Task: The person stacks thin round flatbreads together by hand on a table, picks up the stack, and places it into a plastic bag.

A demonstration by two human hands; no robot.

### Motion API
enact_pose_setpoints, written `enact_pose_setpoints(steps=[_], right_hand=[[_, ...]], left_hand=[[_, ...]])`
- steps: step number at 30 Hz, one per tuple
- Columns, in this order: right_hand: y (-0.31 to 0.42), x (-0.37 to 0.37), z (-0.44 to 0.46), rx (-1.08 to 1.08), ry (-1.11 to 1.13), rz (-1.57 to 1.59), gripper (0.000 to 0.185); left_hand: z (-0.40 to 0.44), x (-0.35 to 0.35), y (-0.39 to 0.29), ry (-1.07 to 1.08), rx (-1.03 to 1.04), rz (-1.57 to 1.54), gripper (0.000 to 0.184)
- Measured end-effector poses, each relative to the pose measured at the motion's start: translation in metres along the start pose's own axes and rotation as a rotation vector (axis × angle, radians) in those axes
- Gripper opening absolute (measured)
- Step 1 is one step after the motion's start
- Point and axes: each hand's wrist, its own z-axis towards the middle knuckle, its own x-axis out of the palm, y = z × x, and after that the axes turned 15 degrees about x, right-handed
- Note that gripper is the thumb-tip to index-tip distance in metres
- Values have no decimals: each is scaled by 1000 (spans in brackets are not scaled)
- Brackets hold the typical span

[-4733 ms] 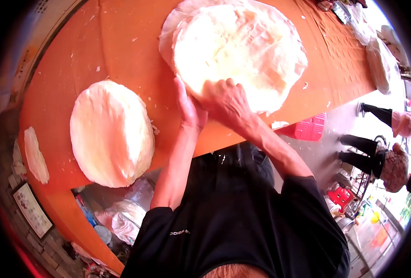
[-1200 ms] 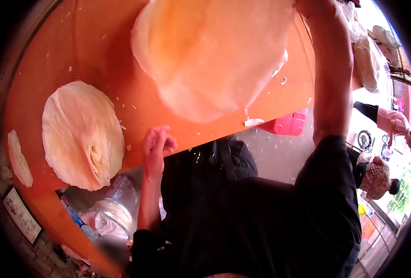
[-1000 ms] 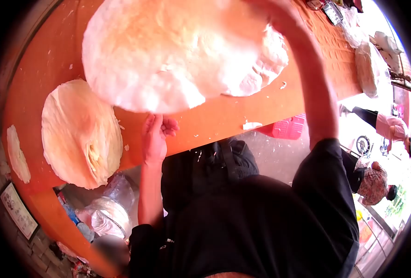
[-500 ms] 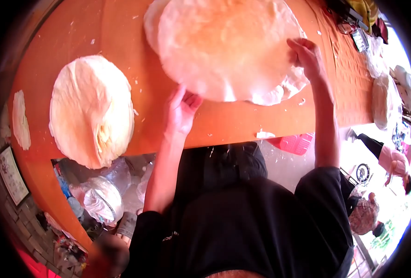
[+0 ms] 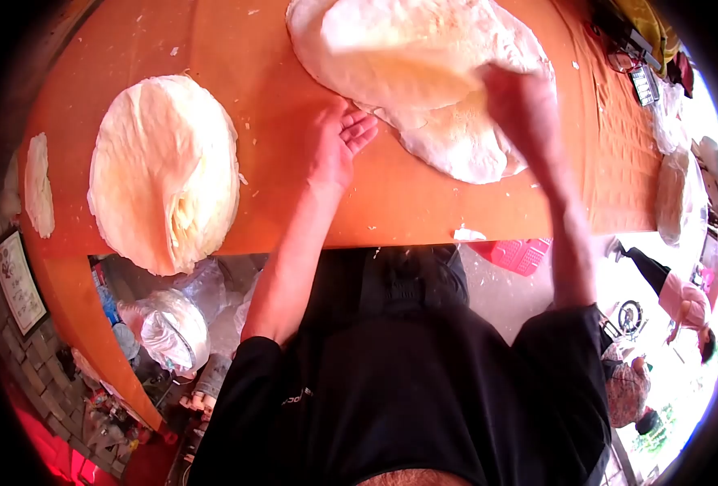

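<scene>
On the orange tabletop in front of me lie large, thin round flatbreads, overlapping. The upper sheet's near edge is lifted and blurred, curling back away from me. My right hand is smeared by motion, but its fingers look closed on this raised edge. My left hand lies palm up beside the left rim of the flatbreads, fingers loosely bent and apart, the tips close to the rim. Whether they touch it I cannot tell. Farther left rests a folded round stack of flatbread with a crease at its near side.
A narrow bread strip lies at the table's left end. Crumbs and a white scrap are near the front edge. Below are a pink crate and plastic bags. Wrapped bread sits right; people stand beyond.
The upper flatbread's near edge has been lifted and swung away from me, baring the sheet below. My right hand moved left with it; my left hand shifted right and its fingers opened.
</scene>
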Motion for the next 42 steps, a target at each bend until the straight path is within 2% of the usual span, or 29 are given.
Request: enact_pose_setpoints(steps=[1,2,3,4,5,8,9,10,12,13,15,17,19,21,23,26,28,29,31,32,35,36,37,39,40,41,42], right_hand=[[9,-45,15,80,-79,-94,15],[18,-77,24,165,-176,91,10],[28,-105,31,247,-274,277,17],[40,-128,36,302,-367,0,20],[47,-127,36,297,-367,0,20],[61,-98,27,-5,-150,-241,7],[60,-62,31,44,-10,-91,26],[48,-12,30,-70,-14,30,12],[37,62,20,50,218,39,15],[28,79,13,70,224,102,13],[34,66,14,81,178,73,11],[47,48,34,95,218,-40,10],[67,52,47,12,47,30,10],[81,81,37,-60,117,61,11],[82,103,20,-68,110,223,6],[90,100,30,-73,172,169,7],[94,105,34,-155,143,198,16],[97,103,28,-116,150,254,31],[91,84,10,-194,32,309,50],[85,85,4,-180,112,270,62],[70,93,16,-129,26,185,55],[67,101,19,-114,58,140,40],[63,104,21,-105,65,137,40],[54,107,34,-145,18,75,16],[49,104,42,-201,56,75,6],[48,93,49,-159,113,108,8],[33,86,63,-323,-11,-120,11]], left_hand=[[0,0,-3,-1,1,0,29],[-1,1,-7,-5,37,38,31],[0,2,-10,-8,76,76,33],[5,-3,-6,11,92,74,39],[8,-3,-6,10,94,71,39],[15,-1,-9,3,32,33,38],[13,3,-10,-7,67,80,32],[12,6,-10,-19,106,126,26],[15,7,-8,-30,131,143,22],[18,9,-6,-28,147,160,18],[18,10,-5,7,237,235,17],[17,16,-13,10,107,166,17],[27,7,-4,68,53,116,16],[29,4,-8,123,2,69,17],[28,7,-17,147,-103,27,22],[38,-1,-8,135,-123,-85,26],[42,-4,-7,170,-125,-151,29],[40,4,-12,182,-123,-153,29],[32,8,-21,210,-86,-196,35],[36,3,-15,338,-71,-141,40],[36,7,-6,389,-63,-264,43],[38,9,-8,444,-49,-259,43],[33,13,-9,443,-60,-260,43],[22,23,-12,316,-44,-148,43],[19,23,-11,330,-43,-163,45],[13,24,-9,329,-50,-160,45],[8,27,-6,291,-82,-10,46]])
